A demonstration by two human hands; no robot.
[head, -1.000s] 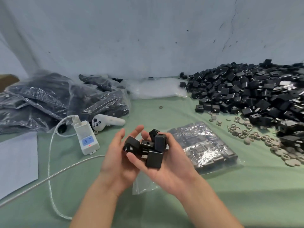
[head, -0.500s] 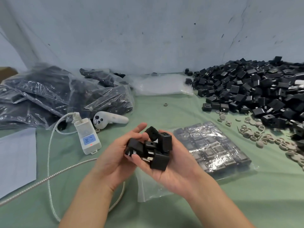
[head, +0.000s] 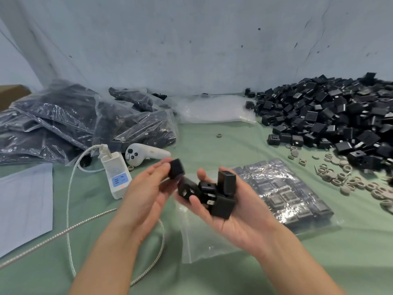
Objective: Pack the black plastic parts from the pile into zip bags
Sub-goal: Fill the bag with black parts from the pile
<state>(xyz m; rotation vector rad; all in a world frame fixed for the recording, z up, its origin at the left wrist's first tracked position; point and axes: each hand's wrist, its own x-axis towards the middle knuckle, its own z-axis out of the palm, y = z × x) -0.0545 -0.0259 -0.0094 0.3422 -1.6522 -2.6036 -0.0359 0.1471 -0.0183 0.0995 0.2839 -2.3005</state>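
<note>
My right hand (head: pixel 240 218) lies palm up over the table and cradles several black plastic parts (head: pixel 221 201) in its curled fingers. My left hand (head: pixel 146 194) pinches a single black part (head: pixel 176 169) at its fingertips, just left of and above the cluster. Under my right hand lies a zip bag (head: pixel 282 194) partly filled with rows of black parts, its clear open end (head: pixel 197 245) toward me. The big pile of loose black parts (head: pixel 331 122) covers the far right of the green table.
Filled zip bags (head: pixel 85 122) are heaped at the back left. A white plug adapter (head: pixel 116 173) with a braided cable (head: pixel 70 211), a white controller (head: pixel 146 154) and a paper sheet (head: pixel 23 205) lie left. Grey rings (head: pixel 348 179) are scattered right. Empty bags (head: pixel 212 109) lie by the wall.
My left hand has lifted one black part away from the cluster in my right hand. The view has shifted slightly, so the pile sits further right.
</note>
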